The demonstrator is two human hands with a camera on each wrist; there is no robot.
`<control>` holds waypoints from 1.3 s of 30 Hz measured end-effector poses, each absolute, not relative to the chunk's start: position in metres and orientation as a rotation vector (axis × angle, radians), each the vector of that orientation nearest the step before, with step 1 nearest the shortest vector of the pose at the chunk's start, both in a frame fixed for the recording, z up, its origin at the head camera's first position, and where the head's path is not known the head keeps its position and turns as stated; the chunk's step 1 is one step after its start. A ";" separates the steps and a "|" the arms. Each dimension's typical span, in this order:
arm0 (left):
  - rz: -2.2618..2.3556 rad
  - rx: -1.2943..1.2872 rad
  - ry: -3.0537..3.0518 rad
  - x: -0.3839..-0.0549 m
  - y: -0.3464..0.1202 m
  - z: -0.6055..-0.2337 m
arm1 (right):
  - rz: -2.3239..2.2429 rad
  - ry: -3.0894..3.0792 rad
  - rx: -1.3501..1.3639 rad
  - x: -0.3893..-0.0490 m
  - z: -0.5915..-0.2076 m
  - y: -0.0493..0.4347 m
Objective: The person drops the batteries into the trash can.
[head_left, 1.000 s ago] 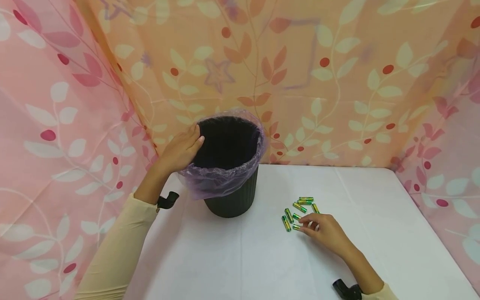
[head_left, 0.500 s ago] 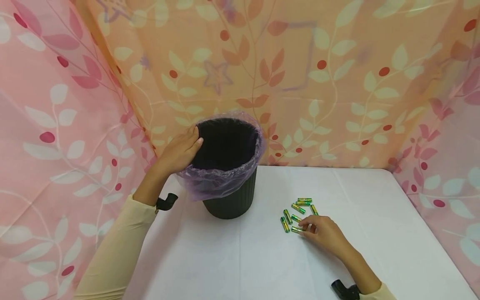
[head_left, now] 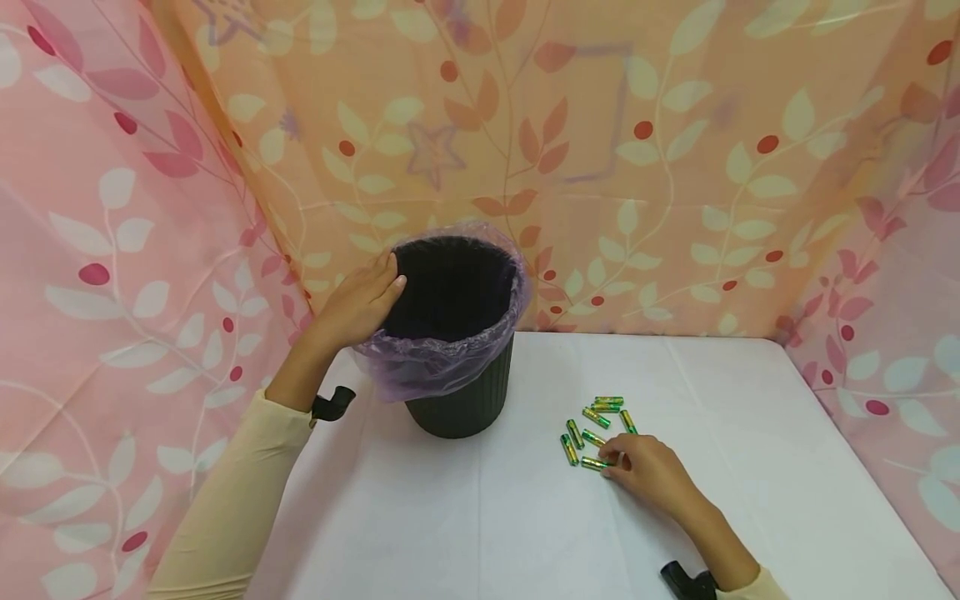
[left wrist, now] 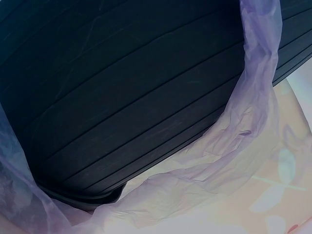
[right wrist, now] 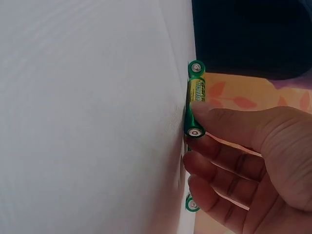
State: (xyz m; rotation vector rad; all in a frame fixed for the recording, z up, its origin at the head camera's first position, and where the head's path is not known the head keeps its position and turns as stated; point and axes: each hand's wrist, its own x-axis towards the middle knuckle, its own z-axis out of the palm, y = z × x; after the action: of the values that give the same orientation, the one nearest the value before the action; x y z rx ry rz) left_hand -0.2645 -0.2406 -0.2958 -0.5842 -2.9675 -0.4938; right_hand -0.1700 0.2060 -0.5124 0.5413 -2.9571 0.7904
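Observation:
My left hand point(head_left: 358, 302) rests with its fingers straight on the left rim of a black ribbed trash bin point(head_left: 463, 410). A purple plastic bag point(head_left: 431, 372) lines the bin and folds down over its rim. The left wrist view shows the bin's ribbed side point(left wrist: 136, 107) and the loose bag, but not the hand. Low over the white table, my right hand point(head_left: 651, 473) pinches the end of a green and yellow battery point(right wrist: 197, 91) between thumb and index finger. Several similar batteries point(head_left: 575, 433) lie close by, just beyond the fingertips.
A white cloth point(head_left: 525, 525) covers the table. Patterned curtains hang on three sides, pink on the left point(head_left: 150, 333) and orange at the back point(head_left: 585, 167). Black wrist cameras sit at the left wrist point(head_left: 333, 404) and the right wrist point(head_left: 686, 581).
The right hand has shifted slightly down and toward the person, and more of the pinched battery shows. The left hand and bin keep their place.

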 end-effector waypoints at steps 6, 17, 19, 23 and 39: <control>-0.503 -0.585 -2.965 -0.265 -0.240 -0.296 | 0.747 -2.974 0.530 -0.167 -0.510 0.203; -0.463 -0.604 -2.946 -0.266 -0.241 -0.296 | 0.690 -3.017 0.526 -0.168 -0.509 0.200; -0.467 -0.602 -2.948 -0.267 -0.241 -0.296 | 0.695 -3.028 0.519 -0.167 -0.509 0.200; -0.469 -0.603 -2.954 -0.267 -0.241 -0.297 | 0.709 -3.042 0.517 -0.166 -0.508 0.202; -0.484 -0.605 -2.953 -0.266 -0.242 -0.297 | 0.807 -2.960 0.621 -0.168 -0.502 0.213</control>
State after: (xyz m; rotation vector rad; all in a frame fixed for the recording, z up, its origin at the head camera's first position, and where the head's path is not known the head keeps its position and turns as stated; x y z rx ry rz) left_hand -0.2657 -0.2421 -0.2972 -0.6050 -2.9527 -0.4844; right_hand -0.1682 0.2127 -0.5022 0.6212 -2.9600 0.8069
